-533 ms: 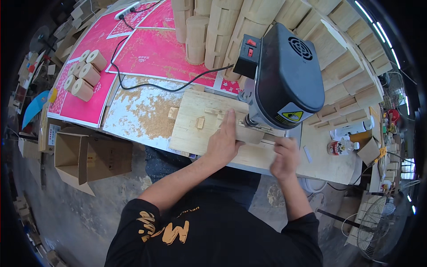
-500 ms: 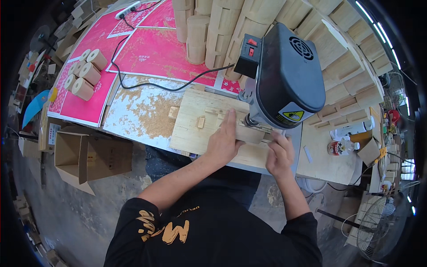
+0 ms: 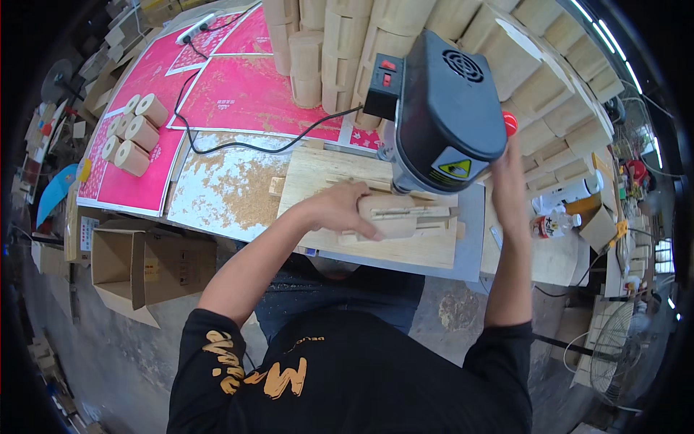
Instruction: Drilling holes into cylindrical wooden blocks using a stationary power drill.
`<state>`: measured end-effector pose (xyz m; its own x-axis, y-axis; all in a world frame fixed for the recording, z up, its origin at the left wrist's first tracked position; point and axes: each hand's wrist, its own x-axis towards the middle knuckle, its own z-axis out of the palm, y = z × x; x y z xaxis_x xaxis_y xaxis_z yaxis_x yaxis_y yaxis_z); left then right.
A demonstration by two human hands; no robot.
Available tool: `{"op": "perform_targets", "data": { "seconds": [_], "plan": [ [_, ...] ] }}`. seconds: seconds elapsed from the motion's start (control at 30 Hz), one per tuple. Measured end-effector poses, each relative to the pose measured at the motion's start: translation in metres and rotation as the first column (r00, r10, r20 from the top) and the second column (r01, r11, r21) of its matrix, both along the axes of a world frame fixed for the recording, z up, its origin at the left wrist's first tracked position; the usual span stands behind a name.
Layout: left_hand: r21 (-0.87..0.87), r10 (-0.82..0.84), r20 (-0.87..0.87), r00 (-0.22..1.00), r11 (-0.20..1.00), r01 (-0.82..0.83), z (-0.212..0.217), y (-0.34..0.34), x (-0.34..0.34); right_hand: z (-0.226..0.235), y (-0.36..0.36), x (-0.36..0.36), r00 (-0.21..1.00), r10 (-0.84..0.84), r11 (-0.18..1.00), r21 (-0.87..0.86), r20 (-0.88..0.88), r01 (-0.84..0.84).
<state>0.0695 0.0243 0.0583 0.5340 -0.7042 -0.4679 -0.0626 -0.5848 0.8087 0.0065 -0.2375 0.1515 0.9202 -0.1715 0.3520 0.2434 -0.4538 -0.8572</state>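
Observation:
My left hand grips the left end of a pale wooden block, its thumb on the near side and its fingers on the far side. The block lies on a wooden board, among thin wooden strips, below and just in front of the chuck of a black bench drill press. My right hand is raised at the right side of the drill's head, just below a red ball knob. Its fingers are blurred and partly hidden, so its grip on the knob or lever cannot be made out.
Stacked wooden cylinders rise behind and right of the drill. A black cable crosses the sawdust-strewn table. Several small wooden rolls stand at left, above an open cardboard box. A plastic bottle lies at right.
My right hand has gone from the right end of the block up to the drill's right side. My left hand has shifted left and nearer, and the block now sits in front of the chuck.

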Motion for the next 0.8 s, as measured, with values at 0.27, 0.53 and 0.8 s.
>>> {"op": "perform_targets", "data": {
  "seconds": [0.27,0.53,0.8],
  "plan": [
    [0.02,-0.036,0.036,0.999,0.999,0.035,0.015,0.105,-0.022,-0.094,0.013,-0.076,0.963,0.046,0.869,-0.465,-0.266,-0.17],
    [0.12,0.041,0.673,0.738,0.979,-0.164,-0.003,0.08,-0.064,-0.107,-0.005,-0.074,0.949,-0.029,0.94,-0.332,-0.313,-0.08],
    [-0.084,0.174,0.848,0.501,0.977,-0.197,-0.054,0.055,-0.074,-0.109,-0.015,-0.063,0.95,-0.102,0.932,-0.361,-0.297,-0.013]
  ]
}}
